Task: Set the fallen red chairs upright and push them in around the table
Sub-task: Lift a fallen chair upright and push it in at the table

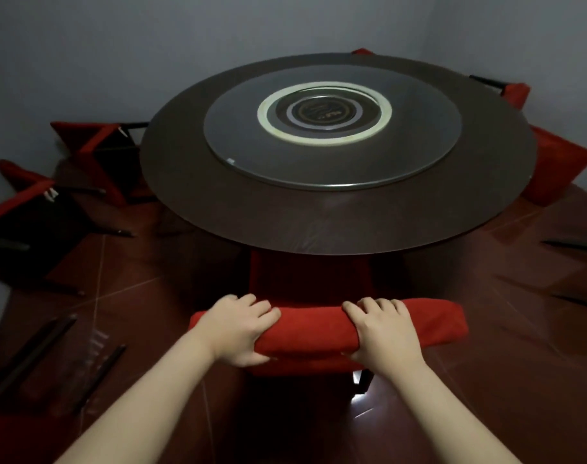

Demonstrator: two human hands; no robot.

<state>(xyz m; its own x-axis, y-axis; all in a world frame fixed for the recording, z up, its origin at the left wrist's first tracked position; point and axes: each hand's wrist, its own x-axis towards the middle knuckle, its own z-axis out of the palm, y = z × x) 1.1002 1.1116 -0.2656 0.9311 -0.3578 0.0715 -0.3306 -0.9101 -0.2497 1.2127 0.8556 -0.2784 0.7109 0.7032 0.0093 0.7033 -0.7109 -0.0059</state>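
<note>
Gripping the padded top of 1 upright chair (pixel 313 326), our left hand (pixel 238 329) and right hand (pixel 382 333) both curl tightly around it, its seat partly under the bench (pixel 318 222) just ahead. We judge it stiff-framed, soft-covered, fairly heavy, so that top is the hold. Left of our hands lie 2 fallen chairs (pixel 30 199) (pixel 91 142); 3 far chairs (pixel 560 159) show red beyond the bench.

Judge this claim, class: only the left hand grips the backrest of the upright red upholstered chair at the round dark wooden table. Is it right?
No. Both hands grip it: the left hand and the right hand each hold the backrest of the upright red upholstered chair at the round dark wooden table. The head view shows this.
</note>
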